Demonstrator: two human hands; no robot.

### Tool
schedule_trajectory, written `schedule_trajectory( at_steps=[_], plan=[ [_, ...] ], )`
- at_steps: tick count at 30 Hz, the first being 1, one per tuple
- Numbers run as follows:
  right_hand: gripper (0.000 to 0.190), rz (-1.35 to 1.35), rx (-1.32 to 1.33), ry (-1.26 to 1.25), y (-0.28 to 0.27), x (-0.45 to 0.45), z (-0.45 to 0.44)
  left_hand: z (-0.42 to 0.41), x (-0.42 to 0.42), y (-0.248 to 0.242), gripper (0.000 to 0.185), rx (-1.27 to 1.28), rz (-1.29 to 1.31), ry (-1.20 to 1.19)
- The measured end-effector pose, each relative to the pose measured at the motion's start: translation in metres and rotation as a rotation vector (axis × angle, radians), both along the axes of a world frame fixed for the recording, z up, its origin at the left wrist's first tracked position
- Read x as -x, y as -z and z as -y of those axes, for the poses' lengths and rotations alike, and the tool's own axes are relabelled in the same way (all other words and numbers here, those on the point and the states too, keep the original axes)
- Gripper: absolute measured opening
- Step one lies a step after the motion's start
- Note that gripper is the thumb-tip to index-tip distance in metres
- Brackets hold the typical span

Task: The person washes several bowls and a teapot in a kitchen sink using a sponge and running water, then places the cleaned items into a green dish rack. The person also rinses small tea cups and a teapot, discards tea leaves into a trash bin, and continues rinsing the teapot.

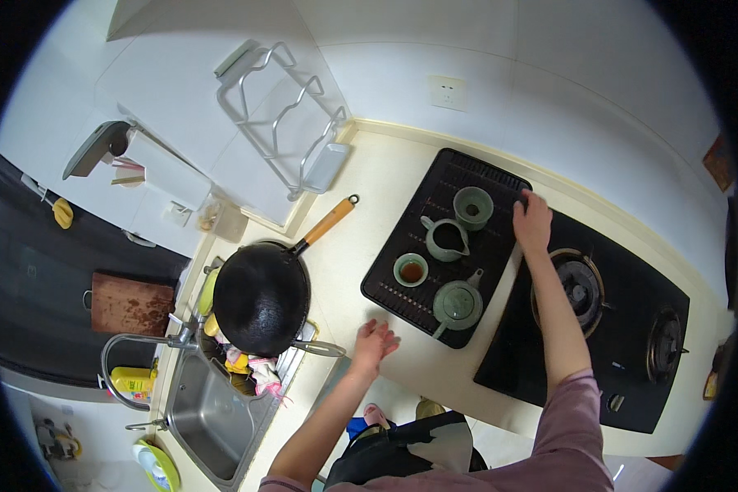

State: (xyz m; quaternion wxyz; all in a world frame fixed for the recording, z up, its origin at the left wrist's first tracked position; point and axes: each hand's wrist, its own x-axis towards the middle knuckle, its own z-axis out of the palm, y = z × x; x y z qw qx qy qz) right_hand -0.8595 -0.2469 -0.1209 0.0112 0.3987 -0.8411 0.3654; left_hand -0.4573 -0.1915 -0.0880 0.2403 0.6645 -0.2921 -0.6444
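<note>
A black slatted tea tray lies on the counter. On it are a green ceramic tea strainer or bowl, a green pitcher, a green cup of brown tea and a green lidded teapot. My right hand is at the tray's far right corner, fingers bent over its edge; whether it grips is unclear. Near the tray's front left corner my left hand hovers, fingers apart, holding nothing.
A black gas hob is close on the tray's right. Left stand a black wok with a wooden handle, a steel sink with a faucet, and cloths. A metal rack hangs on the wall.
</note>
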Motion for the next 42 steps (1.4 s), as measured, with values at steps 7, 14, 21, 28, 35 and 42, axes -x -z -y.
schedule_trajectory(
  at_steps=[7, 14, 21, 28, 35, 42],
  plan=[
    [0.042, -0.034, -0.338, 0.027, 0.021, 0.040, 0.055, -0.004, 0.024, 0.010, 0.051, -0.066, -0.125, -0.086],
    [0.043, -0.092, -0.443, -0.057, 0.048, 0.067, 0.083, 0.000, 0.040, 0.014, 0.038, -0.030, -0.113, -0.069],
    [0.040, 0.026, -0.409, -0.098, 0.067, 0.084, 0.097, 0.001, 0.042, 0.028, 0.037, 0.182, 0.143, 0.004],
    [0.039, 0.137, -0.306, -0.059, 0.075, 0.076, 0.088, -0.007, 0.027, 0.039, 0.038, 0.323, 0.285, 0.060],
    [0.041, 0.089, -0.254, -0.050, 0.067, 0.067, 0.079, -0.024, 0.012, 0.046, 0.033, 0.270, 0.332, 0.048],
    [0.042, 0.076, -0.331, -0.080, 0.059, 0.042, 0.073, -0.021, -0.007, 0.026, 0.039, 0.153, 0.051, -0.096]
  ],
)
